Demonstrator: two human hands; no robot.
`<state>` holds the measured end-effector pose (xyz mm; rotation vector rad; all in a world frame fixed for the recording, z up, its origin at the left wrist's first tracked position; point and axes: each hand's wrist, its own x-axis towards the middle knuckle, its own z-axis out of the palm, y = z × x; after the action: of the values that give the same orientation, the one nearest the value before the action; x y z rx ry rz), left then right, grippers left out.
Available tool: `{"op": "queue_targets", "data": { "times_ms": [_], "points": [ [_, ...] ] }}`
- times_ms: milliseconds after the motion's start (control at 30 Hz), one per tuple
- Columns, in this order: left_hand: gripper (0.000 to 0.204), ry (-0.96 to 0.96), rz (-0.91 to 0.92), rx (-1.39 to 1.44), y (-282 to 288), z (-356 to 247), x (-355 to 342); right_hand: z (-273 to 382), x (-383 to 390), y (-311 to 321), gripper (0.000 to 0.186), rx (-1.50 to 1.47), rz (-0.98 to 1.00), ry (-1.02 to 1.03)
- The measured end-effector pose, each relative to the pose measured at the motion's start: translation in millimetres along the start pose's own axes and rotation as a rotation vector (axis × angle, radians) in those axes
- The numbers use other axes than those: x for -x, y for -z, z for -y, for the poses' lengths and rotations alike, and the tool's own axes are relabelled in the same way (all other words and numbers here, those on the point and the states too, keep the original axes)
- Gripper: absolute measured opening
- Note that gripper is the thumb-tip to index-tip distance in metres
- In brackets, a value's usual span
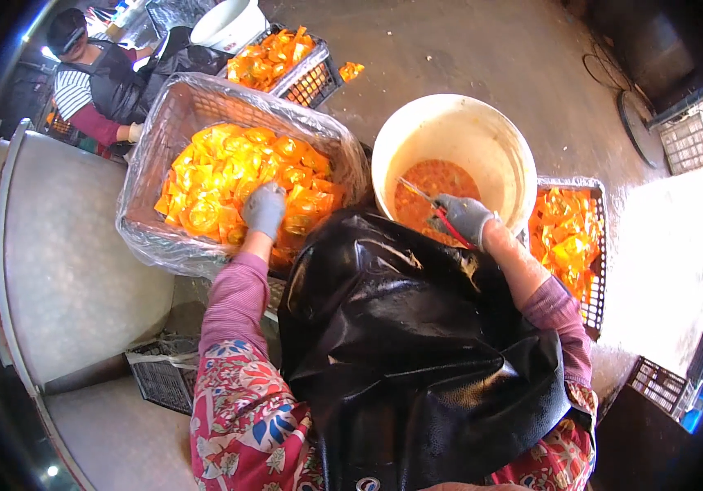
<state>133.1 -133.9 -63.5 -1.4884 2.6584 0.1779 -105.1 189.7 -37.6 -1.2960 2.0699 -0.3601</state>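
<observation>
Head view: work looks partway along. White bucket (pixel 458 123) holds orange-red contents (pixel 436 178) low down; many orange packets (pixel 220 176) in plastic-lined crate (pixel 225 100) probably remain. Right-side crate (pixel 600 245) also filled; status unclear. Left hand (pixel 265 210) reaches down onto packets; cannot tell whether gripping. Right hand (pixel 464 219) closed around red-handled snips (pixel 452 230), blades over bucket.

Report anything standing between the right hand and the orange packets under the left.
The white bucket's left rim and the crate's plastic-lined right wall stand between the right hand and those orange packets. Nothing visible separates the left hand from them.
</observation>
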Motion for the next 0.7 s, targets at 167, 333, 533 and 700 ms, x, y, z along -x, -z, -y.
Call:
{"op": "queue_targets", "data": {
  "times_ms": [167,333,533,700],
  "points": [
    [0.028,0.106,-0.189,0.249,-13.9,14.5,-6.4,-3.4,-3.7,-3.8,0.045,-0.005,0.003,-0.042],
    [0.033,0.081,-0.087,0.53,-5.2,36.0,-29.5,3.3,0.6,2.7,0.044,-0.009,-0.011,-0.058],
    [0.047,-0.006,0.181,0.256,3.9,-10.8,3.6,-2.5,2.9,0.2,0.045,0.044,0.042,-0.1],
    [0.049,-0.114,0.144,0.287,-21.2,17.3,7.8,-7.0,-4.4,-6.7,0.045,0.034,-0.009,-0.011]
  ]
}}
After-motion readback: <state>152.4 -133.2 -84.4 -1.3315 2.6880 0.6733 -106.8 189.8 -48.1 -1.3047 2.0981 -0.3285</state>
